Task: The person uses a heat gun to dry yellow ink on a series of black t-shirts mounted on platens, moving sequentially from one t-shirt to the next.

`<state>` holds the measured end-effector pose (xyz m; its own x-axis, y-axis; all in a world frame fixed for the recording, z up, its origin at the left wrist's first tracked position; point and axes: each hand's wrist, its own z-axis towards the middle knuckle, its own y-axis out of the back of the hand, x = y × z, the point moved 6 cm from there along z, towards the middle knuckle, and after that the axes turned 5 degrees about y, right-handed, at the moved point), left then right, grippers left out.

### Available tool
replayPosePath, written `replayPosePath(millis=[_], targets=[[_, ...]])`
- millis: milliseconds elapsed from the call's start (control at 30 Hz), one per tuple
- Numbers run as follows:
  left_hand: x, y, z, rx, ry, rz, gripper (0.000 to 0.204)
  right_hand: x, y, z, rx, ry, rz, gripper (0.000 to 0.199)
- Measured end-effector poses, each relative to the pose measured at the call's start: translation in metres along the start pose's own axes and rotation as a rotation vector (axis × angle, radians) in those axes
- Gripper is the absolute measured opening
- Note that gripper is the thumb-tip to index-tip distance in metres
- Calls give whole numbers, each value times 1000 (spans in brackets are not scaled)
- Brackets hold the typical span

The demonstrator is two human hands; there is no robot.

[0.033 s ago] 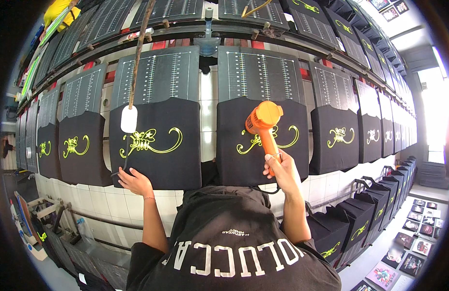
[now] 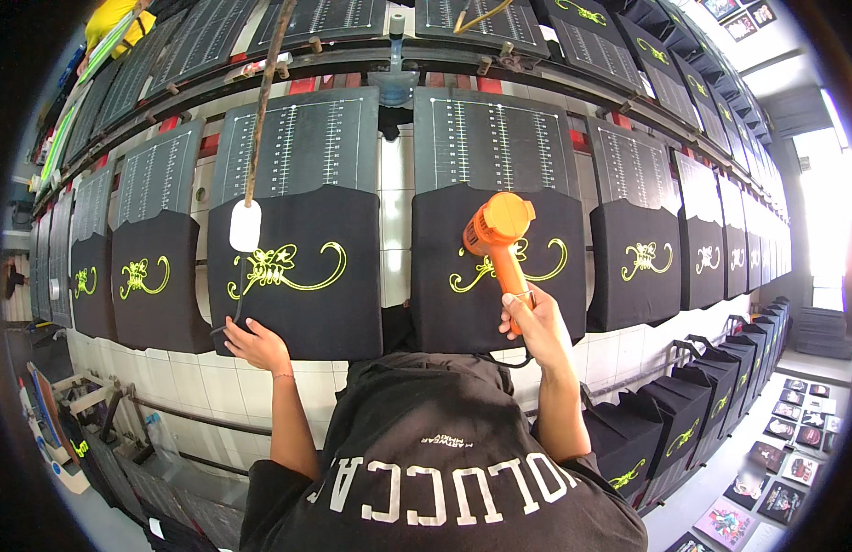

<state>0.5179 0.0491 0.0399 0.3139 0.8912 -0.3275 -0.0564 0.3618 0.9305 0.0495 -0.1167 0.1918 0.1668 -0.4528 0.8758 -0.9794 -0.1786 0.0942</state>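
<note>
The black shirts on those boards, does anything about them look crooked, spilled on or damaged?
No spill or damage stands out. The oddest sight is a white block at the end of a long brown rod, in front of the shirt by the left hand; its dark cord crosses the yellow print.

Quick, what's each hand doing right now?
Left hand: at the black cord; can't tell if gripping it.
Right hand: closed around the orange blower's handle.

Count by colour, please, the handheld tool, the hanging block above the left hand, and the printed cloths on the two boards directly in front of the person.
Orange handheld tool: 1
White hanging block: 1
Black printed cloths: 2
Total: 4
</note>
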Motion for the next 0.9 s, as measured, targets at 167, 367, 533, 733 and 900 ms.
replayPosePath(millis=[167,367,533,733,900], targets=[[1,1,0,-18,-19,-12,49,2,-4,-3,25,-42,-35,27],[-1,1,0,-23,-36,-10,48,4,-2,0,36,-10,-26,26],[1,0,1,-30,-42,-1,48,2,14,1,-69,-40,-70,24],[0,0,-2,-3,-1,-8,49,-11,39,-12,-72,-33,15,25],[-3,1,-1,-13,-2,5,49,-14,50,-21,-156,-24,-37,28]])
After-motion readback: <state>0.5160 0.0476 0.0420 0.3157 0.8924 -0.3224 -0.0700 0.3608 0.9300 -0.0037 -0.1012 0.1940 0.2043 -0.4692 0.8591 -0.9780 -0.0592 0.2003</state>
